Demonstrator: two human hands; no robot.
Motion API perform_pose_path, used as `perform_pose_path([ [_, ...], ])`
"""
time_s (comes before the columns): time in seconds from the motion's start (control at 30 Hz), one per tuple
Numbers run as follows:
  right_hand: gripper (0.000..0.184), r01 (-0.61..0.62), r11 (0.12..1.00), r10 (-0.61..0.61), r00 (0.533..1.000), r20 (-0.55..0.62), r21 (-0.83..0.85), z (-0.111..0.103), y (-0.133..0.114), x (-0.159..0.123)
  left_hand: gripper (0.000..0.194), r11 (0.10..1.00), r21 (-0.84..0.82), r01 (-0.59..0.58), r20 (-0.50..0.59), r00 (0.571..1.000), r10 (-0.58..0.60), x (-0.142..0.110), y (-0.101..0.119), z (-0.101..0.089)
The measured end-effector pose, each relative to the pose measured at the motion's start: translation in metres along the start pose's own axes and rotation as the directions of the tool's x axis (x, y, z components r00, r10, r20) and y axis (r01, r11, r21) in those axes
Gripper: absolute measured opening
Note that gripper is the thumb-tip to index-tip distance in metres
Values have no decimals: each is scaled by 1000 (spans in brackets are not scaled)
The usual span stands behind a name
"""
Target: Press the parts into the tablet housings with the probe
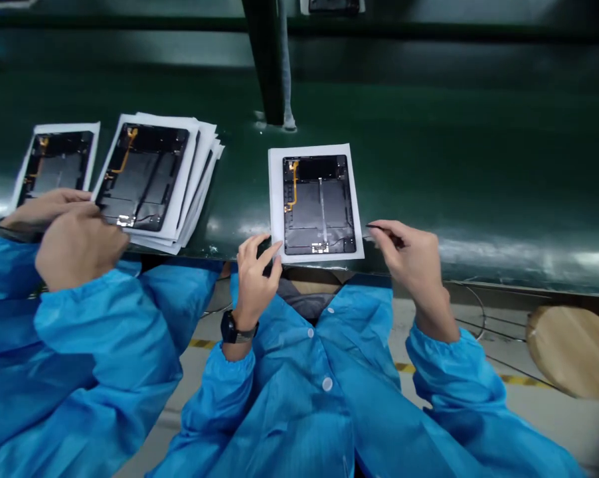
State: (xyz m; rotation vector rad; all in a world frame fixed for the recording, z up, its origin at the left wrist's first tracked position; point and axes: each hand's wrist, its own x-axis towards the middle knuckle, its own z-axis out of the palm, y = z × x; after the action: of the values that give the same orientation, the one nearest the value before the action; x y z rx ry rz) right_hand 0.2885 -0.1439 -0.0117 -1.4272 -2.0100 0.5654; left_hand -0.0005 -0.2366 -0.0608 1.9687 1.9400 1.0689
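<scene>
In front of me an opened tablet back housing (304,219) lies on a white sheet (276,192), its inside facing up. An orange flex cable runs down its left side and a pale strip down its middle. My left hand (256,275) rests by the sheet's lower left corner, fingers curved and apart, the fingertips touching the sheet's edge. Just off the sheet's lower right side, my right hand (412,255) is closed in a pinch. A thin dark pointed piece (373,226) sticks out from its fingertips; too little of it shows to tell its kind.
A stack of similar housings on white sheets (192,192) stands to the left, with another housing (63,162) beyond it. A co-worker's hands (80,239) are at that stack. A dark post (267,66) rises from the green bench (479,179). At right is a round wooden stool (573,352).
</scene>
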Motion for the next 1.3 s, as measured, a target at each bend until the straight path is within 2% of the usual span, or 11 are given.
perform_pose_path([
  [0.07, 22, 129, 981, -120, 990, 71, -145, -4, -9, 8, 32, 1000, 3, -27, -9, 1000, 27, -2, 1, 3],
  [0.13, 24, 239, 947, -212, 967, 144, -214, -3, -16, 17, 34, 998, 15, -54, 5, 999, 54, -4, 0, 6],
  [0.23, 24, 301, 944, -256, 928, 272, -137, 7, -25, 29, 36, 996, 52, -77, 47, 996, 74, -7, -2, 10],
  [0.3, 24, 270, 962, -245, 908, 338, -29, 17, -29, 36, 36, 993, 77, -91, 61, 994, 86, -8, -4, 12],
  [0.4, 25, 212, 976, -218, 907, 361, 58, 33, -34, 43, 36, 987, 94, -134, 56, 990, 129, -9, -7, 13],
  [0.67, 27, 184, 971, -232, 869, 438, 151, 61, -42, 53, 41, 985, 21, -171, 2, 985, 171, -13, -13, 19],
  [0.87, 21, 162, 975, -218, 839, 498, 154, 71, -51, 54, 41, 977, 141, -157, 90, 985, 145, -9, 3, 15],
  [1.0, 21, 164, 974, -225, 814, 535, 159, 78, -53, 54, 47, 980, 159, -121, 101, 989, 105, -10, 7, 12],
  [1.13, 8, 92, 984, -161, 824, 543, 152, 83, -56, 51, 51, 993, 39, -108, 113, 988, 103, -13, -4, 9],
  [1.3, 1, 111, 989, -147, 804, 576, 99, 87, -61, 48, 45, 991, -127, -44, -48, 998, 38, -19, -11, 18],
])
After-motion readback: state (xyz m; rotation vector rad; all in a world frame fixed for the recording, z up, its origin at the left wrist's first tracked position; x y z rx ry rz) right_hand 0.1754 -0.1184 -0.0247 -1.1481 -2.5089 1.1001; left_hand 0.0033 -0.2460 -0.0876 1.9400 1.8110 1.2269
